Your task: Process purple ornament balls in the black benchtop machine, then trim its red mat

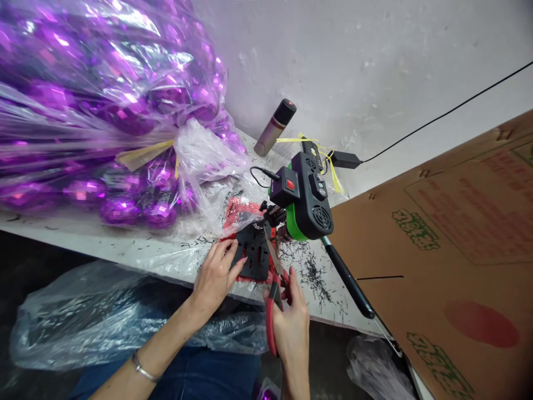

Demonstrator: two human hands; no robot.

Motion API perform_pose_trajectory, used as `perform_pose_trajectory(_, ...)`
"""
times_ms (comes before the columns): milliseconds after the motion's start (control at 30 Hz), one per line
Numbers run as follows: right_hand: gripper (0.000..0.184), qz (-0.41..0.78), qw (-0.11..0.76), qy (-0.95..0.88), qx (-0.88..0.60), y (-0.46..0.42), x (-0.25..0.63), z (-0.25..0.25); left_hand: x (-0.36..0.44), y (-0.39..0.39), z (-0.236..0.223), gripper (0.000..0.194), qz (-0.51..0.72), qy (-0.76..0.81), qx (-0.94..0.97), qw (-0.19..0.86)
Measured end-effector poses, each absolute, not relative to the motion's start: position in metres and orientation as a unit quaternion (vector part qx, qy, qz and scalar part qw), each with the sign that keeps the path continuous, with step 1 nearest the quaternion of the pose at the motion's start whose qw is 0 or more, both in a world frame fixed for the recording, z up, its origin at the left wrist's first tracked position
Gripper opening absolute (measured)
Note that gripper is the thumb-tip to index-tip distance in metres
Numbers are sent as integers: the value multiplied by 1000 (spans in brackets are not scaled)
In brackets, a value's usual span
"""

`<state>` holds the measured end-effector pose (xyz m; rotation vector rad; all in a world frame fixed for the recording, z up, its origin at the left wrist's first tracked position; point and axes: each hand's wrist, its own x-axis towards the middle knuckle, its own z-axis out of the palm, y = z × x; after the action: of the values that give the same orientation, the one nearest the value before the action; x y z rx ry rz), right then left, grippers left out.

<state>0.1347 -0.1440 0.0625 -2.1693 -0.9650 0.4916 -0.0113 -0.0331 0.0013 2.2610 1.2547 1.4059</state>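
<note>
My right hand (293, 328) grips a pair of scissors (272, 328) by red and black handles. Its blades (272, 250) point up and away, over the right side of the black slotted base plate (254, 253) of a small bench drill press (310, 200). On the plate's left side lies my left hand (214, 272), fingers stretched and apart, with nothing visible in it. The drill press has a black head, a green band and a red switch. Red plastic (235, 208) lies under the base. The blade tips end near the drill's chuck, where detail is hard to make out.
Clear plastic bags of shiny purple balls (120, 208) fill the left of the white table (175, 255). A spray can (275, 128) and power adapter (345, 160) are behind the drill. Black scraps (314, 275) litter the right side, near a black-handled lever (350, 278) and large cardboard box (416, 239).
</note>
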Motion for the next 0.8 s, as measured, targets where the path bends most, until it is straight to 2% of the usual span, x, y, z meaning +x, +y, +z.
perform_pose_trajectory(500, 84, 132, 349, -374, -849, -144, 120, 62, -12, -33, 1, 30, 470, 426, 768, 89)
perform_pose_trajectory(700, 85, 179, 370, -382, -828, -155, 139, 53, -12, -33, 2, 30, 468, 430, 767, 84)
perform_pose_trajectory(800, 80, 158, 359, -414, -821, -153, 139, 53, -11, -34, 1, 30, 470, 429, 767, 84)
